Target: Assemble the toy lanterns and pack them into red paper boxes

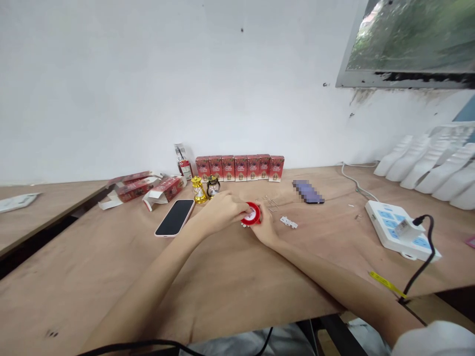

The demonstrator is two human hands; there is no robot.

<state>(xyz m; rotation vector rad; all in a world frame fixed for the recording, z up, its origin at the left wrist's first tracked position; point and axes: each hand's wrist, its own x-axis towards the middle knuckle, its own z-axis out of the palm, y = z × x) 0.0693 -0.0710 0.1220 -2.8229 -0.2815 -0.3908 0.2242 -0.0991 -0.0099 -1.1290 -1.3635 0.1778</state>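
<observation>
Seven small red boxes (240,168) stand in a row along the worktop's (222,277) back edge, their fronts printed with pale lettering too small for me to read. To their left, a clear container (184,167) with a red-and-white label leans near the same edge. Towards the back left corner lie opened red boxes (167,189), white flaps spread; I cannot tell what is in them. Before the row stand two little lanterns, one gold (199,191), one dark (213,186), with a black-screened phone (175,218) nearby. Near the right edge, a white power strip (399,228) has a plug in it. Both my forearms reach in from the front edge, meeting around mid-worktop at a red roll (252,214) with a white centre. My right hand (264,226) grips it from the right; my left hand (227,211) arches over, fingertips on its left rim, though whether they pinch I cannot tell.
</observation>
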